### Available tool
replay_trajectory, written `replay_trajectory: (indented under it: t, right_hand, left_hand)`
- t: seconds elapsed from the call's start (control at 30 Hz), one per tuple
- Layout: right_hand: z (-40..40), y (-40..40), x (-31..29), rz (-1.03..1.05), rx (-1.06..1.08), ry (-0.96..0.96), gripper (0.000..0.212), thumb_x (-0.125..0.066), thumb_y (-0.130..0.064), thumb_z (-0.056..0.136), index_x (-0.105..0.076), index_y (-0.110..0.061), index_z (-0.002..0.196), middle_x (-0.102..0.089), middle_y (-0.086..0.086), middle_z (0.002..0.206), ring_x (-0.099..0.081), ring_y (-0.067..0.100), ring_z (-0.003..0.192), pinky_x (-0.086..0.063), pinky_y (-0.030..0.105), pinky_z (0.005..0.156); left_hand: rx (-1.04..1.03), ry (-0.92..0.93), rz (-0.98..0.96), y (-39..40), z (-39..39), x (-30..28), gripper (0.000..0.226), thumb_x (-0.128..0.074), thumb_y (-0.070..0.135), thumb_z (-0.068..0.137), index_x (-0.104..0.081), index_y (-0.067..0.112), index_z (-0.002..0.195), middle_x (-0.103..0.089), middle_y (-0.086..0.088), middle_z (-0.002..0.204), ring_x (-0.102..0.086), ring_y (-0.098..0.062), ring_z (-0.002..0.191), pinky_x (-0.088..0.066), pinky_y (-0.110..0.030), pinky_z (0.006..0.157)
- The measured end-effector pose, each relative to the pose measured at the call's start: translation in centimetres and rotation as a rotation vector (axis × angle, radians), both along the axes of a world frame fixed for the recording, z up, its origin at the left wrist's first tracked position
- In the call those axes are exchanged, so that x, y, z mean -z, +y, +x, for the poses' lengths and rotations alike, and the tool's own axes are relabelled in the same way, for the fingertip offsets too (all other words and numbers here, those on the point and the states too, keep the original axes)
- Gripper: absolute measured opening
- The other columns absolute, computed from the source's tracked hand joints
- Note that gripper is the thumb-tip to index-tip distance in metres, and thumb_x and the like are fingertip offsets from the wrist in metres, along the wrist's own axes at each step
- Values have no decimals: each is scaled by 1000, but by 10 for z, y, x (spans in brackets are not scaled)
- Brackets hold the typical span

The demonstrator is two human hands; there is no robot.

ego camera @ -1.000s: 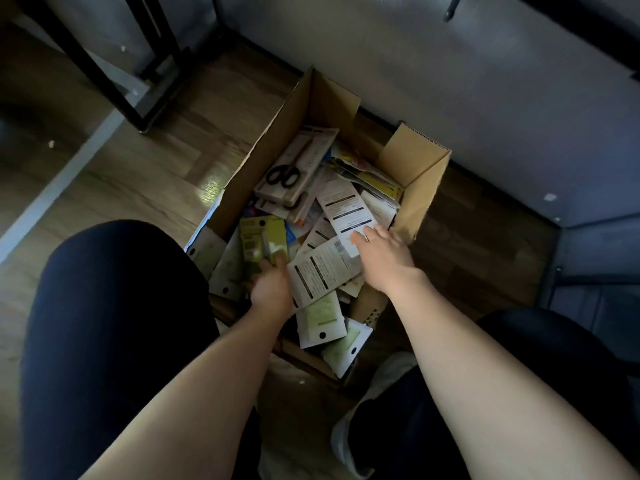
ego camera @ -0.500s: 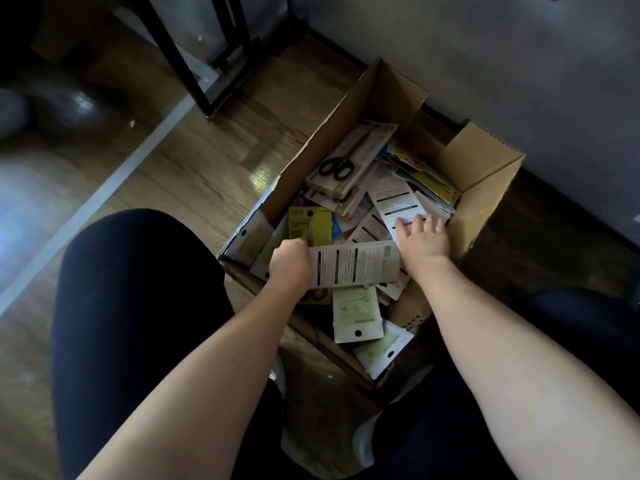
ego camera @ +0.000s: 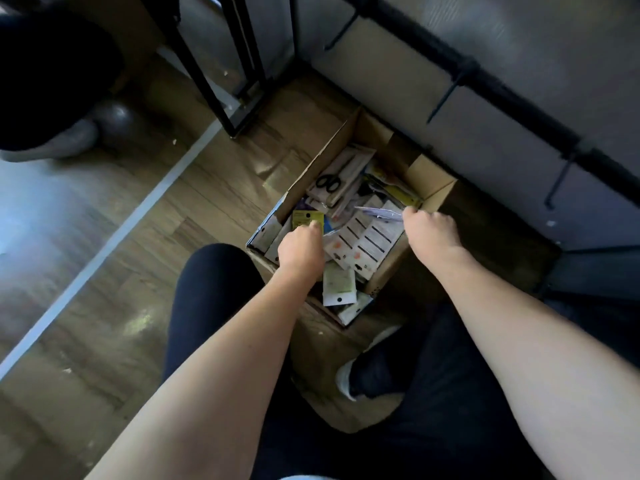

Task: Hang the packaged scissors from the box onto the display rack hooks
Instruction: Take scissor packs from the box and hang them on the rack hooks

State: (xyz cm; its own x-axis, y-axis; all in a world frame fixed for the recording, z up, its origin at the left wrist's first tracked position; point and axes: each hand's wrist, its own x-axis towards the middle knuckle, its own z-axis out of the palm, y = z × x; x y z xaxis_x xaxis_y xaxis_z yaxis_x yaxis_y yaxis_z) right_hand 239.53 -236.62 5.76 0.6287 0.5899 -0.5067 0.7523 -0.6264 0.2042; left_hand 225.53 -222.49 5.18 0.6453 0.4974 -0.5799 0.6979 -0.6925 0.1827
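Note:
An open cardboard box (ego camera: 320, 161) stands on the wood floor, filled with several carded scissors packages. A pack with black-handled scissors (ego camera: 329, 183) lies at its back left. My left hand (ego camera: 300, 249) reaches into the box's left side, fingers curled on the lower edge of a yellow-green package (ego camera: 305, 217). Over the box's right side, my right hand (ego camera: 431, 233) pinches a thin white package (ego camera: 379, 213) and holds it lifted, nearly edge-on. The display rack's black bar (ego camera: 485, 76) runs along the wall at the upper right with bare hooks (ego camera: 445, 98) pointing down.
Black metal frame legs (ego camera: 225, 84) stand on the floor behind the box to the left. Another person's grey shoes (ego camera: 72, 136) are at the far left. My dark-clad knees flank the box, and my white shoe (ego camera: 346, 379) is below it.
The view has pulled back and up, bringing the rack into sight. My right hand has left the flat white cards and lifted a thin package at the box's right. My left hand shifted onto the yellow-green package.

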Motion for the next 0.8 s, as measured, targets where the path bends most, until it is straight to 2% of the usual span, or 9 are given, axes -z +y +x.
replay_trajectory:
  t: [0.13, 0.27, 0.37, 0.43, 0.53, 0.63, 0.7, 0.8]
  right_hand:
    - [-18, -11, -98, 48, 70, 55, 22, -41, -10, 98, -45, -5, 119, -64, 16, 110, -64, 31, 101, -50, 34, 73]
    - [-42, -20, -193, 106, 234, 67, 25, -45, -11, 96, -47, -9, 121, -63, 14, 113, -62, 31, 104, -48, 36, 77]
    - [-59, -26, -256, 182, 363, 70, 25, -43, -16, 98, -48, -13, 123, -61, 12, 116, -59, 29, 107, -46, 35, 76]
    - [-72, -32, -292, 309, 488, 59, 22, -42, -20, 99, -54, -13, 116, -63, 11, 111, -60, 28, 102, -41, 31, 69]
    - [-88, -38, -335, 548, 643, 33, 21, -44, -21, 99, -61, -10, 104, -66, 9, 101, -61, 27, 93, -33, 25, 65]
    - [-97, -42, -370, 705, 722, 24, 22, -48, -22, 98, -63, -9, 105, -66, 8, 100, -61, 25, 89, -38, 26, 65]
    - [-98, -43, -388, 788, 726, -13, 23, -49, -22, 98, -64, -7, 107, -67, 8, 99, -62, 23, 88, -44, 27, 66]
    - [-97, -45, -411, 891, 715, -108, 25, -47, -21, 98, -66, -5, 106, -67, 9, 96, -62, 24, 86, -42, 27, 62]
  left_hand:
    - [11, -94, 13, -8, -6, -101, 37, -48, -7, 81, -54, 8, 114, -59, -9, 109, -59, -34, 97, -40, -35, 67]
    - [-43, -117, -32, -8, -17, -204, 34, -47, 1, 82, -55, 12, 113, -61, -9, 109, -59, -33, 97, -41, -33, 66]
    - [-66, -110, -79, -9, -25, -273, 50, -45, 7, 86, -43, 19, 135, -58, -11, 120, -57, -33, 107, -47, -36, 78]
    - [-142, -155, -138, -9, -28, -312, 62, -43, 4, 83, -39, 25, 141, -54, -10, 126, -55, -31, 111, -50, -39, 85]
    - [-320, -281, -190, -10, -27, -356, 52, -43, 3, 80, -54, 20, 128, -55, -11, 122, -54, -29, 109, -49, -38, 87]
    - [-411, -370, -214, -14, -20, -393, 30, -43, 5, 82, -57, 4, 108, -59, -16, 113, -55, -31, 101, -46, -35, 85]
    - [-444, -412, -234, -16, -13, -412, 27, -43, 10, 88, -55, -1, 108, -60, -18, 113, -55, -32, 104, -44, -33, 86]
    - [-435, -466, -306, -14, -1, -439, 33, -45, 15, 87, -57, 3, 115, -63, -12, 114, -56, -26, 106, -42, -26, 83]
